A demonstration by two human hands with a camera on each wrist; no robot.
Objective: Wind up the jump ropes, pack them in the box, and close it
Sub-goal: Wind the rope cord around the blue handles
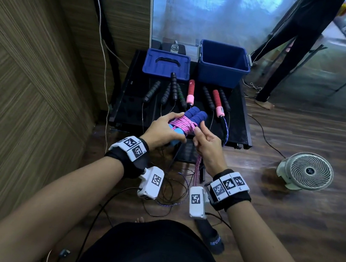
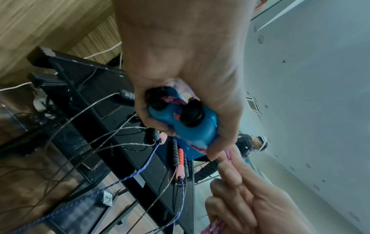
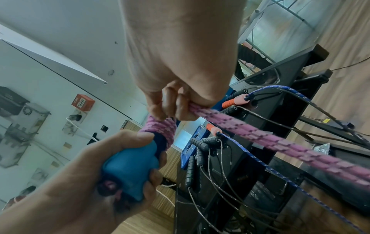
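My left hand (image 1: 163, 130) grips the two blue foam handles (image 1: 196, 117) of a jump rope side by side; their black end caps (image 2: 190, 114) face the left wrist camera. Pink braided rope (image 1: 184, 122) is wound several turns around the handles. My right hand (image 1: 205, 143) pinches the loose pink rope (image 3: 260, 134), which runs taut past the wrist and hangs toward the floor (image 1: 197, 168). The open blue box (image 1: 223, 64) stands at the back right of the black table (image 1: 129, 97), its blue lid (image 1: 166, 63) lying to its left.
Several other jump ropes lie in a row on the table: black handles (image 1: 173, 85), red-and-pink handles (image 1: 218, 103), their cords trailing off the front edge onto the wood floor. A white fan (image 1: 306, 170) sits on the floor at right. Another person's legs (image 1: 286, 63) stand behind the box.
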